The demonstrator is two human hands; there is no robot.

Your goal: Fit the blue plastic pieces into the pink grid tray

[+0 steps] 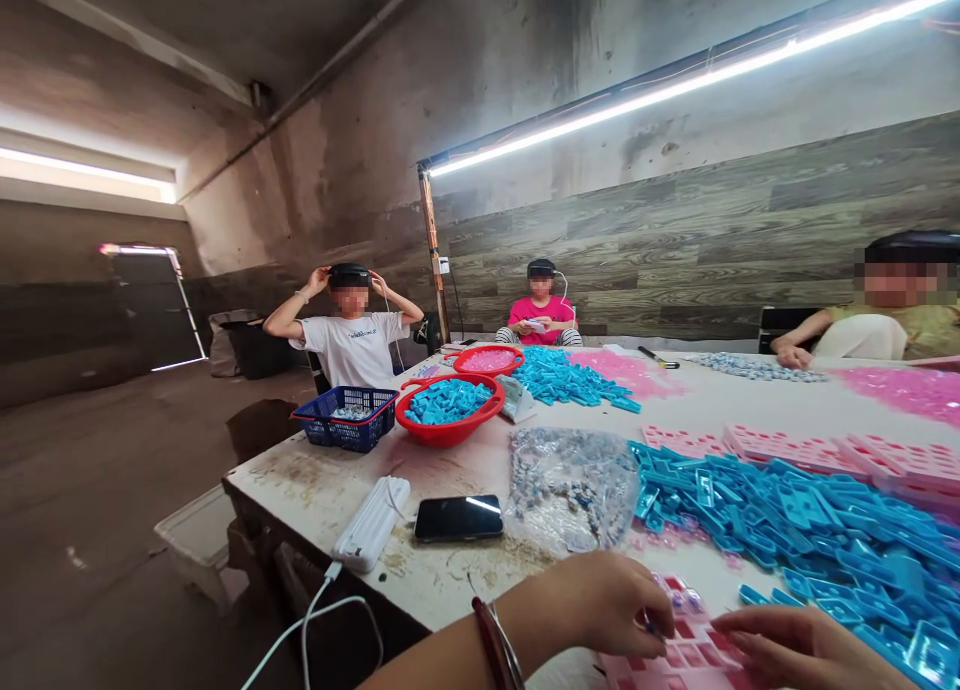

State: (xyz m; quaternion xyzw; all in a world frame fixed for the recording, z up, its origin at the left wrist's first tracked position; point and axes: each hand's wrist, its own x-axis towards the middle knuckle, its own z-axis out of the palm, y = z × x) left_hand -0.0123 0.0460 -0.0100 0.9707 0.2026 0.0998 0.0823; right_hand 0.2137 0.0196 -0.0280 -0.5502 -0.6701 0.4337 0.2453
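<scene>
Left hand (611, 602) pinches a small dark part (651, 625) over near pink compartment tray (686, 655). Right hand (806, 648) at tray's right side, grip unclear. Blue plastic pieces (795, 515) piled beyond, to the right.

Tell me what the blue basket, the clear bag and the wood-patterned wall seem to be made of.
Blue basket: probably smooth molded plastic, given its even slotted sides. Clear bag: thin, glossy plastic film, wrinkled and see-through. Wood-patterned wall: fairly matte, plank-like grain; real wood or printed covering, I can't tell.
</scene>
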